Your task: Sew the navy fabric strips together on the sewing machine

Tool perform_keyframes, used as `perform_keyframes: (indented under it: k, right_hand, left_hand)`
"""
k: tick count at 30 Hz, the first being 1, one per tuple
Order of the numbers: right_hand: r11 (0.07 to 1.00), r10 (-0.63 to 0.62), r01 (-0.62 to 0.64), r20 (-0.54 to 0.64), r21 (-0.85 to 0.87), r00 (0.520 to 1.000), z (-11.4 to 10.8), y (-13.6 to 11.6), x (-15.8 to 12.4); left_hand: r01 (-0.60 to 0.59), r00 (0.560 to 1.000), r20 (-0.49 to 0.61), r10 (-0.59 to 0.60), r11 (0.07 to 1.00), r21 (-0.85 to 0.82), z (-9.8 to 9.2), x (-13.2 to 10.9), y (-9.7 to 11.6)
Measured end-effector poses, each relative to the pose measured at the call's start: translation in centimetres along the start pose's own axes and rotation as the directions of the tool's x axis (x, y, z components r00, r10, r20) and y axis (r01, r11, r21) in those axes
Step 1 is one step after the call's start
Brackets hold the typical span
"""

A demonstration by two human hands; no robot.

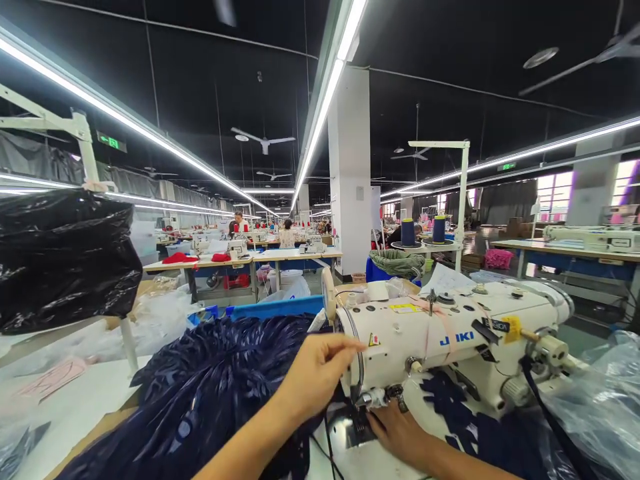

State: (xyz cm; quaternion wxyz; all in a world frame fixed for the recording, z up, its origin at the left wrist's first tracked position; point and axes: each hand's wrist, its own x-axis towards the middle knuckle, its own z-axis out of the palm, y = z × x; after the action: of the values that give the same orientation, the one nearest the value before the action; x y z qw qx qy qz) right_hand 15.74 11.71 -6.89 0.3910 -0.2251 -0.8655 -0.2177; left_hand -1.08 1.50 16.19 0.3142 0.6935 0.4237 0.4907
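Note:
My left hand (320, 370) is raised at the left end of a white Juki sewing machine (400, 337). Its thumb and index finger are pinched together beside the machine's end cover; whatever lies between the fingertips is too fine to make out. Low under the machine head, my right hand (403, 433) reaches in by the needle and presser foot area (373, 399), next to a shiny metal plate (345, 432). Its fingertips are partly hidden there, against something dark. Dark navy fabric pieces (450, 407) lie behind and right of this hand.
A big heap of navy strips (225, 380) fills the left side. Clear plastic (610, 393) lies at the right edge. A black plastic bag (65, 260) hangs at left from a white stand. Navy thread cones (408, 233) stand behind the machine. Other people work at distant tables.

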Motion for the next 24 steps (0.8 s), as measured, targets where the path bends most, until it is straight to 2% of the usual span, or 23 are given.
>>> perform_keyframes:
  k: [2, 4, 7, 10, 12, 14, 17, 20, 22, 24]
  right_hand:
    - [1.000, 0.019, -0.019, -0.007, -0.003, 1.000, 0.2, -0.2, 0.0]
    - [0.998, 0.065, -0.065, -0.018, -0.019, 0.998, 1.2, -0.1, -0.1]
    - [0.985, 0.172, -0.172, -0.048, -0.005, 0.984, 3.6, 0.6, 0.6]
    - [0.975, 0.222, -0.221, -0.089, 0.027, 0.971, 5.3, 1.6, 2.7]
    - [0.973, 0.231, -0.230, -0.116, 0.019, 0.966, 5.7, 2.0, 4.0]
    - [0.970, 0.244, -0.244, -0.131, 0.017, 0.961, 5.6, 2.2, 4.5]
    - [0.967, 0.254, -0.253, -0.120, 0.026, 0.960, 4.9, 1.8, 3.1]
    - [0.969, 0.245, -0.242, -0.061, 0.056, 0.968, 3.3, 0.8, 0.8]
    - [0.980, 0.194, -0.193, -0.009, 0.057, 0.981, 2.0, 0.2, -0.1]
    - [0.990, 0.136, -0.136, 0.015, 0.020, 0.991, 0.9, -0.2, -0.2]
  left_hand:
    - [-0.012, 0.996, -0.094, 0.011, 1.000, -0.006, -1.2, 3.8, 2.1]
    - [0.053, 0.978, -0.199, -0.064, 0.997, -0.064, -2.6, 7.5, 2.4]
    - [0.121, 0.955, -0.260, -0.140, 0.989, -0.087, -4.3, 11.5, 0.0]
    - [0.203, 0.936, -0.266, -0.231, 0.971, -0.129, -4.6, 12.8, -4.0]
    - [0.240, 0.927, -0.253, -0.276, 0.957, -0.163, -3.8, 12.2, -6.6]
    - [0.252, 0.926, -0.236, -0.296, 0.947, -0.201, -2.4, 10.5, -8.8]
    - [0.240, 0.931, -0.215, -0.295, 0.939, -0.247, 0.3, 6.6, -11.4]
    - [0.235, 0.938, -0.185, -0.292, 0.932, -0.277, 3.0, 1.7, -13.4]
    - [0.212, 0.947, -0.200, -0.250, 0.958, -0.194, 4.4, -1.0, -14.3]
    - [0.191, 0.952, -0.239, -0.193, 0.981, -0.031, 5.3, -2.9, -14.7]
